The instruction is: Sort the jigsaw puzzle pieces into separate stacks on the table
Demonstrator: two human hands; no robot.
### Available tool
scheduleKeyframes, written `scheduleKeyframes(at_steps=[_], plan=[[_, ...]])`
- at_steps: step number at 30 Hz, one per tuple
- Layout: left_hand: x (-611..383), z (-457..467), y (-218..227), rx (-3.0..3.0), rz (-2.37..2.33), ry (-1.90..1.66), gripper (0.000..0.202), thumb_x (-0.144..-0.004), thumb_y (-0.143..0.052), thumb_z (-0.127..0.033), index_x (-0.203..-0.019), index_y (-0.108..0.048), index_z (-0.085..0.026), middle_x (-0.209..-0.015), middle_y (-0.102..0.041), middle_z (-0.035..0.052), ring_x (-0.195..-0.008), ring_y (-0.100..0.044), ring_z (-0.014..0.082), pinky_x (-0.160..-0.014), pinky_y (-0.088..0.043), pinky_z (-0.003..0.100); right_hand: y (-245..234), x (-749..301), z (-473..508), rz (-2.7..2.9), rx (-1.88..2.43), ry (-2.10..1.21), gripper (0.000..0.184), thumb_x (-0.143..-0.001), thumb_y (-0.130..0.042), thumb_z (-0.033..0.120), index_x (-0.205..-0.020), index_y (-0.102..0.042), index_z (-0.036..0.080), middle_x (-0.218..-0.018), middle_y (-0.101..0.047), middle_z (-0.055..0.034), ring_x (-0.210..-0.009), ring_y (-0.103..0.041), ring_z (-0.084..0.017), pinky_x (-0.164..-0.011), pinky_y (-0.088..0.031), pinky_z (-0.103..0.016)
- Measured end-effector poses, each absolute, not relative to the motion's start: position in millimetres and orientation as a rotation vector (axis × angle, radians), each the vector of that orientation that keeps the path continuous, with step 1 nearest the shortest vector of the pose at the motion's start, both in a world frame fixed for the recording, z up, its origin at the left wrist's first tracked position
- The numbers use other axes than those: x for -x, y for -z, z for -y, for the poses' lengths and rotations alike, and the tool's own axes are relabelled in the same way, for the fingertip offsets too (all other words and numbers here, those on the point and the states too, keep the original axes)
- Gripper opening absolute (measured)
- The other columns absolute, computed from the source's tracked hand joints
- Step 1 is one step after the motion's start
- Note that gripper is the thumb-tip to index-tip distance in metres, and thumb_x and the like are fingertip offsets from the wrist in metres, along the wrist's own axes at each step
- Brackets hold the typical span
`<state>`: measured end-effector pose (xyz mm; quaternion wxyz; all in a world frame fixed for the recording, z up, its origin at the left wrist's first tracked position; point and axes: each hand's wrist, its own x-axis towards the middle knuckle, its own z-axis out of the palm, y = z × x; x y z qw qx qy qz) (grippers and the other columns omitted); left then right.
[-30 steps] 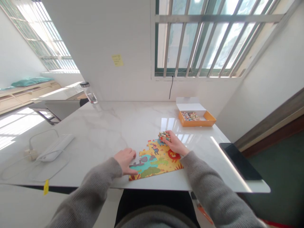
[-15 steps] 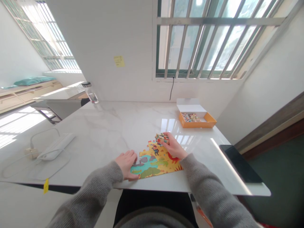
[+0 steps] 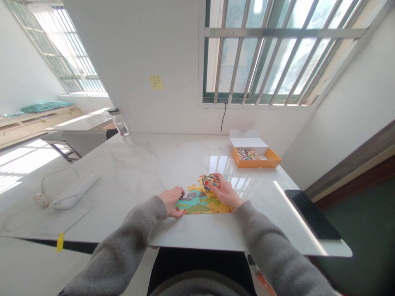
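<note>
A partly assembled cartoon jigsaw (image 3: 200,202) in yellow, teal and green lies flat on the white marble table (image 3: 145,172) in front of me. My left hand (image 3: 173,200) rests on the puzzle's left edge, fingers curled down against it. My right hand (image 3: 224,191) lies over the puzzle's right part and is closed on a small stack of loose puzzle pieces (image 3: 210,180) held at the puzzle's far edge. Both arms wear grey knit sleeves.
An open orange box (image 3: 256,155) with several more pieces stands at the back right. A dark tablet (image 3: 313,213) lies at the right edge. A white power strip and cable (image 3: 66,193) lie left; a clear bottle (image 3: 119,122) stands far left.
Both hands have slid the puzzle away from me, farther from the table's near edge. My right hand still holds the stack and now covers more of the puzzle.
</note>
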<state>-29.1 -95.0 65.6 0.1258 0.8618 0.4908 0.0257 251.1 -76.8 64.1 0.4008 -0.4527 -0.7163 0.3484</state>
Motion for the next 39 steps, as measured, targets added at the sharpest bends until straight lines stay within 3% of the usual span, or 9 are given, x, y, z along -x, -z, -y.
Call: scheduleKeyframes(at_steps=[8, 15, 20, 26, 31, 39], plan=[[21, 73, -56, -2.671, -1.426, -0.189, 0.045, -0.078, -0.062, -0.036, -0.118, -0.06, -0.015, -0.107, -0.057, 0.0133, -0.096, -0.06, 0.028, -0.086, -0.049, 0.041, -49, -233, 83, 1.897, 1.113, -0.86, 0.038, -0.093, -0.058, 0.04, -0.123, -0.046, 0.021, -0.118, -0.061, -0.0086, -0.11, -0.06, -0.024, -0.098, -0.049, -0.043], [33, 63, -52, -2.686, -1.338, -0.216, 0.068, -0.067, -0.069, -0.03, -0.132, -0.053, -0.019, -0.114, -0.058, 0.0125, -0.105, -0.055, 0.0315, -0.091, -0.047, 0.044, -52, -229, 87, 2.019, 1.052, -0.836, 0.032, -0.094, -0.057, 0.037, -0.121, -0.051, 0.021, -0.102, -0.061, -0.0069, -0.104, -0.06, -0.025, -0.093, -0.051, -0.044], [32, 61, -59, -2.748, -1.303, -0.183, 0.06, -0.064, -0.07, -0.029, -0.122, -0.057, -0.02, -0.107, -0.058, 0.0114, -0.1, -0.056, 0.031, -0.087, -0.048, 0.043, -58, -230, 89, 2.024, 1.058, -0.852, 0.032, -0.094, -0.057, 0.036, -0.122, -0.051, 0.021, -0.102, -0.062, -0.0062, -0.105, -0.059, -0.025, -0.094, -0.05, -0.043], [33, 59, -61, -2.625, -1.092, -0.429, 0.044, -0.064, -0.066, -0.02, -0.107, -0.059, -0.019, -0.101, -0.053, 0.0056, -0.074, -0.056, 0.0161, -0.073, -0.051, 0.031, -58, -230, 88, 2.024, 1.114, -0.895, 0.036, -0.093, -0.058, 0.035, -0.123, -0.048, 0.019, -0.115, -0.06, -0.0084, -0.107, -0.059, -0.023, -0.096, -0.049, -0.042], [42, 51, -53, -2.309, -0.982, -0.653, 0.033, -0.064, -0.071, -0.021, -0.095, -0.059, -0.018, -0.093, -0.058, 0.0025, -0.079, -0.06, 0.0154, -0.081, -0.053, 0.033, -58, -231, 88, 2.002, 1.112, -0.944, 0.037, -0.092, -0.059, 0.038, -0.123, -0.047, 0.021, -0.117, -0.061, -0.0078, -0.108, -0.06, -0.023, -0.097, -0.049, -0.042], [54, 45, -44, -1.822, -0.773, -0.701, 0.048, -0.067, -0.085, -0.034, -0.103, -0.058, -0.016, -0.093, -0.067, 0.0048, -0.087, -0.069, 0.0181, -0.09, -0.055, 0.04, -62, -231, 90, 1.982, 1.124, -0.983, 0.041, -0.093, -0.059, 0.041, -0.125, -0.046, 0.021, -0.118, -0.061, -0.0079, -0.11, -0.06, -0.023, -0.099, -0.048, -0.041]])
